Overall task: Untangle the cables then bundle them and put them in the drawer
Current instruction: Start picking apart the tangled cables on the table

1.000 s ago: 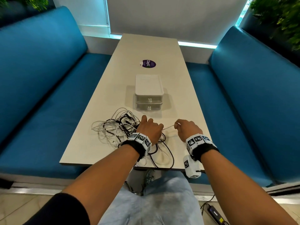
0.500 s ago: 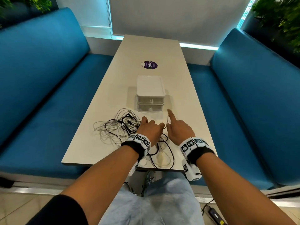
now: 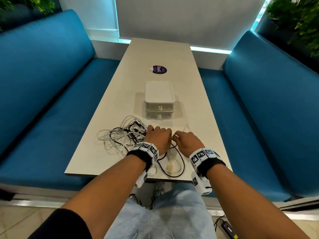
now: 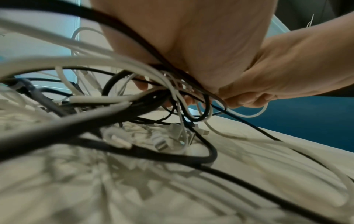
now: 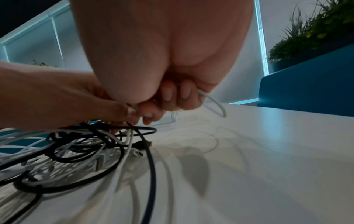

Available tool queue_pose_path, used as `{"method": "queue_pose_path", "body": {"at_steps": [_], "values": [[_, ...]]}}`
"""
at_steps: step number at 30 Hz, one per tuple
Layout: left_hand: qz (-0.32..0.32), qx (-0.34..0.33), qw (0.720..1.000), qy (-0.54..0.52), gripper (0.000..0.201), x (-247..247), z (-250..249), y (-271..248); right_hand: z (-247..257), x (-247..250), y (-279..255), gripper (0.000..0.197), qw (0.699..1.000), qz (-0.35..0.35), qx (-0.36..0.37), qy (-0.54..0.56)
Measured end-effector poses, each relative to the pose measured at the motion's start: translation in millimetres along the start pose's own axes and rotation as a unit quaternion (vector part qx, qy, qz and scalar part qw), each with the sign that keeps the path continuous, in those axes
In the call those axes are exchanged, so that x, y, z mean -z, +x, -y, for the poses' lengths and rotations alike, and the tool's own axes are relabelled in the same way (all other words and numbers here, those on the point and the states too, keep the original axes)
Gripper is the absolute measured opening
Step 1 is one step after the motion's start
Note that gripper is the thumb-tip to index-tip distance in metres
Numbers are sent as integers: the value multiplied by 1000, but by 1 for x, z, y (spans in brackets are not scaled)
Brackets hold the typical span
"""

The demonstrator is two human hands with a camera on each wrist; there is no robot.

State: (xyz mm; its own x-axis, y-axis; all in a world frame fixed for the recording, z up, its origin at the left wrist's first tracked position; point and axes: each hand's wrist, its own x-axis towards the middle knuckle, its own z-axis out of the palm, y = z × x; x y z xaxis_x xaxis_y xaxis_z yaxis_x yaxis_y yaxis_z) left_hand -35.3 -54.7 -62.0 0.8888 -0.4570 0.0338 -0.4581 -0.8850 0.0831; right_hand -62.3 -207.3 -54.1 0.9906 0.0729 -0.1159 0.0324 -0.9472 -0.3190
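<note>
At the head view's lower centre, the left hand (image 3: 159, 138) clutches the tangled black and white cables (image 3: 123, 135) to anchor them, seemingly, while the right hand (image 3: 187, 140) pinches one thin white cable (image 5: 214, 101) to draw free.

From my feed, the left hand (image 3: 159, 138) sat curled on the tangled cables (image 3: 124, 135) — the right hand (image 3: 187, 141) pinched a white cable (image 3: 185, 127) beside it, near the closed drawer unit (image 3: 159, 104) on the table (image 3: 198, 100).

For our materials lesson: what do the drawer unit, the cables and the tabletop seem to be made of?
Drawer unit: likely plastic, with an opaque white top and frosted, see-through fronts.
Cables: apparently rubbery plastic sheathing, matte white or black, bending in loose loops.
Tabletop: probably laminate, pale, smooth, faintly glossy with soft reflections.
</note>
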Motion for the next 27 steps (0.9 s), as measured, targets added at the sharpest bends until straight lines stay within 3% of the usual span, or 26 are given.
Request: {"method": "queue_pose_path", "body": {"at_steps": [4, 9, 13, 18, 22, 27], "values": [[3, -14, 999, 50, 23, 1, 6, -5, -6, 6, 1, 22, 1000, -1, -16, -27], [3, -13, 998, 58, 30, -1, 13, -9, -35, 30, 5, 20, 991, -22, -127, 19], [6, -5, 998, 55, 34, -2, 12, -9, -48, 31, -4, 26, 984, 10, -176, 3], [6, -8, 998, 59, 32, -4, 11, -11, -18, 12, -7, 45, 994, 13, -108, 3], [8, -8, 998, 61, 28, -2, 9, -10, 4, 1, -2, 29, 998, 28, -2, 52], [7, -7, 998, 55, 22, -3, 12, -13, 18, -10, 1, 25, 997, 32, -3, 72]]}}
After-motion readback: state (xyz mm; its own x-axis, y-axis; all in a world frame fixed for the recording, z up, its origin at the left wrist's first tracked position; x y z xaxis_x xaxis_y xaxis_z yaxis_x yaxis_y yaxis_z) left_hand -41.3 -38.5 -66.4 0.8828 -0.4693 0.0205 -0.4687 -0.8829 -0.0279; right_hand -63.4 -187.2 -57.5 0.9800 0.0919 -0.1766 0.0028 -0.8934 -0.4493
